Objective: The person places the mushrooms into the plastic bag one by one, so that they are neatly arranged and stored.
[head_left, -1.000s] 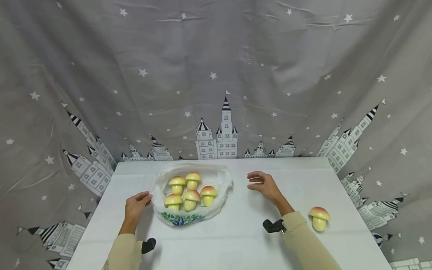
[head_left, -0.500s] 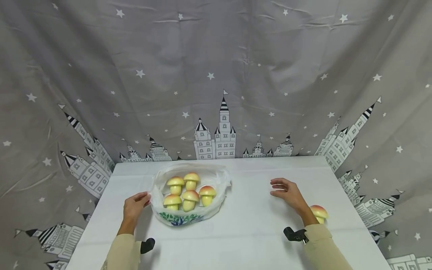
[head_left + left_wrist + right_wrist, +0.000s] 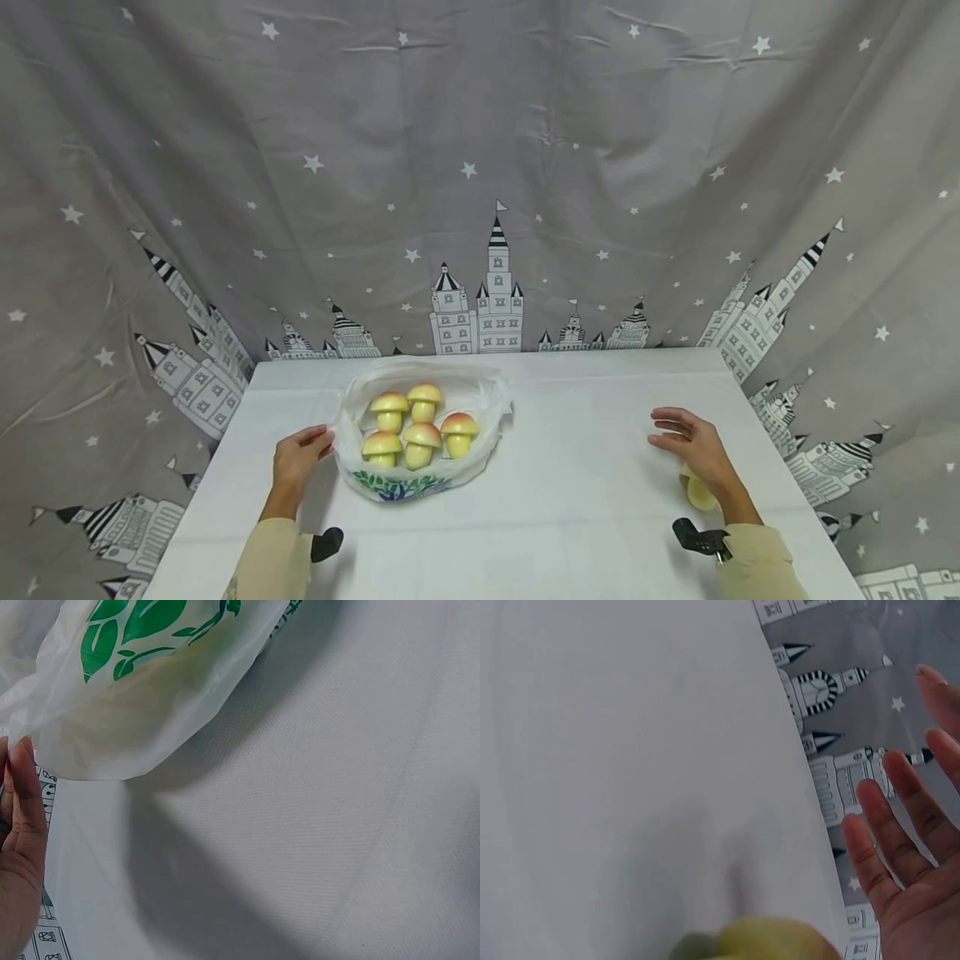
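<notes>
A white plastic bag (image 3: 480,467) with a green and blue tree print lies spread at the left of the table, several yellow toy mushrooms (image 3: 422,445) with reddish caps inside. My left hand (image 3: 298,460) pinches the bag's left rim between thumb and fingers; in the left wrist view those fingers (image 3: 27,795) meet the thin plastic. Over the right side of the table my right hand (image 3: 693,446) hovers with fingers apart and nothing in them. Below it, partly hidden by the hand and wrist, a single mushroom (image 3: 701,493) rests on the cloth; its blurred edge (image 3: 772,937) shows in the right wrist view.
The white-covered table (image 3: 555,517) ends at the back against a grey curtain (image 3: 585,217) printed with stars and castles. This curtain also hangs along both sides. A black wrist-camera mount (image 3: 699,537) sticks out from the right sleeve.
My right hand has moved right and slightly toward me, from beside the bag to above the lone mushroom, now partly covering it. The left hand keeps its hold on the bag.
</notes>
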A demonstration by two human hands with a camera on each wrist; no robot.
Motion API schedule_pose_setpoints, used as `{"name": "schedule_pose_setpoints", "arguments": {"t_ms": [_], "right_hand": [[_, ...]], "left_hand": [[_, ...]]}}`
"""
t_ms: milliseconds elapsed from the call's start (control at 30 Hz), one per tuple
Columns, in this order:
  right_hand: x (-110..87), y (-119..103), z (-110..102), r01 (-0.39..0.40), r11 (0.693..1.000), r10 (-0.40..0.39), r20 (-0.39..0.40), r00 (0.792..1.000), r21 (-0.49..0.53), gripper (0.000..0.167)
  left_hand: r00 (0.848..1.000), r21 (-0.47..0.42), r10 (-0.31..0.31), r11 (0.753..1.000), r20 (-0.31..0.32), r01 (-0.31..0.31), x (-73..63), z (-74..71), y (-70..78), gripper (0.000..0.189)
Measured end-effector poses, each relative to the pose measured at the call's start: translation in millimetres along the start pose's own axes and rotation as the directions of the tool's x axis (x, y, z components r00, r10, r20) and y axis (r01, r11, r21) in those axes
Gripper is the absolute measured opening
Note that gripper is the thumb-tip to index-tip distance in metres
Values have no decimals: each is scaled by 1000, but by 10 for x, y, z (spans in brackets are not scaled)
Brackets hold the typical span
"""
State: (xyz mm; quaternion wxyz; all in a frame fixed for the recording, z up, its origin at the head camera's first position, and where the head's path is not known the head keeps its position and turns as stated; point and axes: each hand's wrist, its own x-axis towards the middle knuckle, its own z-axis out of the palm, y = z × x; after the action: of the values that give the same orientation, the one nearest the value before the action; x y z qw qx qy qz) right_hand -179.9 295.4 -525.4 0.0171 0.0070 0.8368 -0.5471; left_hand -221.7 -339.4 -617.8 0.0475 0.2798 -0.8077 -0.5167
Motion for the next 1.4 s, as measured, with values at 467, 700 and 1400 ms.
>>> {"name": "schedule_pose_setpoints", "arguments": {"t_ms": [467, 700, 1400], "right_hand": [[-200, 238, -390, -4, 995, 1, -28, 1000, -100, 56], [-345, 373, -427, -76, 989, 76, -5, 997, -127, 58], [-495, 616, -384, -201, 973, 203, -1, 979, -109, 70]], "left_hand": [[1000, -28, 2, 1000, -8, -2, 15, -9, -36, 36], [1000, -36, -6, 999, -4, 5, -25, -9, -15, 34], [1000, -14, 17, 1000, -1, -17, 11, -20, -23, 34]]}}
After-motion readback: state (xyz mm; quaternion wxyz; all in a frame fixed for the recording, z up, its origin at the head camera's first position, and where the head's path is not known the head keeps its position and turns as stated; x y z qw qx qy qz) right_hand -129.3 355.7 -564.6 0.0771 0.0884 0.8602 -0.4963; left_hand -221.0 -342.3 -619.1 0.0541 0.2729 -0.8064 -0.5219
